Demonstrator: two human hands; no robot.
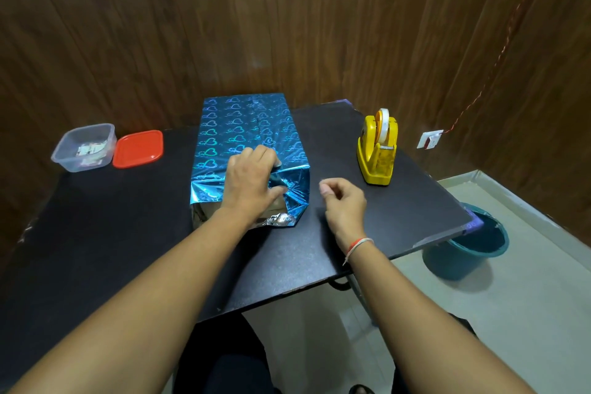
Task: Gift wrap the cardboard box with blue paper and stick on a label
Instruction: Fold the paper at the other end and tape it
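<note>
The box (246, 128), wrapped in shiny blue paper with a heart pattern, lies lengthwise on the black table (128, 227). Its near end is open, with loose paper flaps (294, 189) and silver underside showing. My left hand (252, 179) lies over the box's near end, its fingers curled over the top edge and its thumb pressing the folded paper down. My right hand (343, 201) hovers just right of the box with thumb and fingertips pinched together; whether a bit of tape is between them I cannot tell. A yellow tape dispenser (379, 150) stands at the right.
A clear plastic tub (84, 147) holding labels sits at the table's far left, its red lid (138, 148) beside it. A teal bucket (470, 243) stands on the floor past the table's right edge. Wood-panelled walls close in behind.
</note>
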